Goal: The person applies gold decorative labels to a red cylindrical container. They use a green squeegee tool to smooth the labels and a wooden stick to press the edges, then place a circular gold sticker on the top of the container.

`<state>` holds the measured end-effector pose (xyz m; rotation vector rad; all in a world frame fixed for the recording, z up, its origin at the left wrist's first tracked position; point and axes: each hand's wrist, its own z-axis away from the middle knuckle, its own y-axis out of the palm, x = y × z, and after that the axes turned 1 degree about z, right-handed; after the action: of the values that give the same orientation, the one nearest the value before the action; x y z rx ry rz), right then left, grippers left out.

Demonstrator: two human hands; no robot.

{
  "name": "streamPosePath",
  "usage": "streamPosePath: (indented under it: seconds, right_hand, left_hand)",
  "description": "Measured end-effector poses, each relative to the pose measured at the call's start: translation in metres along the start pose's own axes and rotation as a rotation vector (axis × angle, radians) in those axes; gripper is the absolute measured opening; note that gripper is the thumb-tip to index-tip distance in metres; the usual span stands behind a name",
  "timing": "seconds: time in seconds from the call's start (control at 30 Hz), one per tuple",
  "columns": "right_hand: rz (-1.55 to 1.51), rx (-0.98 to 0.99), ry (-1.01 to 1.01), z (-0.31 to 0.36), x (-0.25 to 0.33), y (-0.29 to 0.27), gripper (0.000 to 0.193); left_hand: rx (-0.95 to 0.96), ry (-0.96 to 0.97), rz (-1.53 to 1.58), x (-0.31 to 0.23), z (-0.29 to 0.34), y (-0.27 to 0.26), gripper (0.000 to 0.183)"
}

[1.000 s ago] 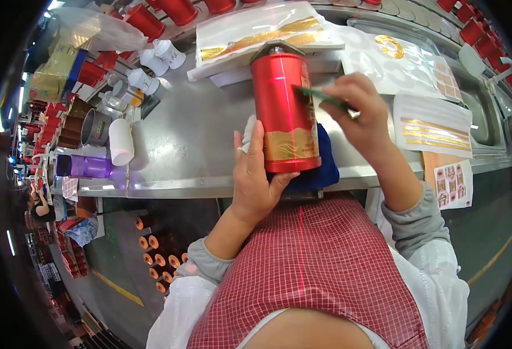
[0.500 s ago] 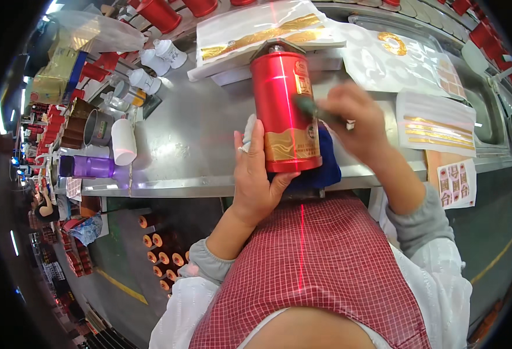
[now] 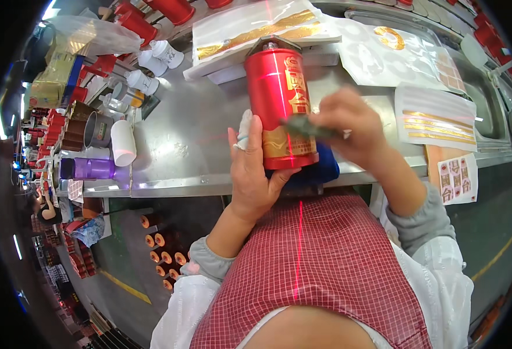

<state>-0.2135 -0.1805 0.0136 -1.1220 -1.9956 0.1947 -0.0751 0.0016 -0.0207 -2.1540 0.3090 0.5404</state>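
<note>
A glossy red cylindrical bottle (image 3: 264,87) with gold lettering and a gold band near its base lies tilted over the bench edge, neck pointing away. My left hand (image 3: 250,168) grips its lower left side, thumb under the base; one finger has a white wrapping. My right hand (image 3: 355,125) is closed round a dark green tool (image 3: 305,127), blurred by motion, its exact kind unclear. The tool's tip lies over the bottle's front, just above the gold band. Beneath the bottle is a blue cloth (image 3: 327,166), partly hidden.
Sheets with gold strips (image 3: 261,32) lie behind the bottle, and a strip sheet (image 3: 436,119) is at the right. A sticker sheet (image 3: 458,180) overhangs the bench edge. A white paper roll (image 3: 123,142), purple bottle (image 3: 93,168) and white bottles (image 3: 167,53) stand left. A sink (image 3: 489,110) is far right.
My right hand has moved the green tool down the bottle toward its base and slightly left. More gold lettering shows. The bottle has shifted a little left in my left hand.
</note>
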Motion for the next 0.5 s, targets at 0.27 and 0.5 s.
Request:
streamPosePath:
  seconds: [0.27,0.5]
  right_hand:
    - [0.092,0.047,-0.1,0.016,0.011,0.008,0.026]
    - [0.037,0.004,-0.091,0.006,0.009,0.005,0.024]
  left_hand:
    - [0.022,-0.038,0.041,0.006,0.003,0.0,0.093]
    - [0.056,-0.058,0.098,0.003,0.003,-0.003,0.094]
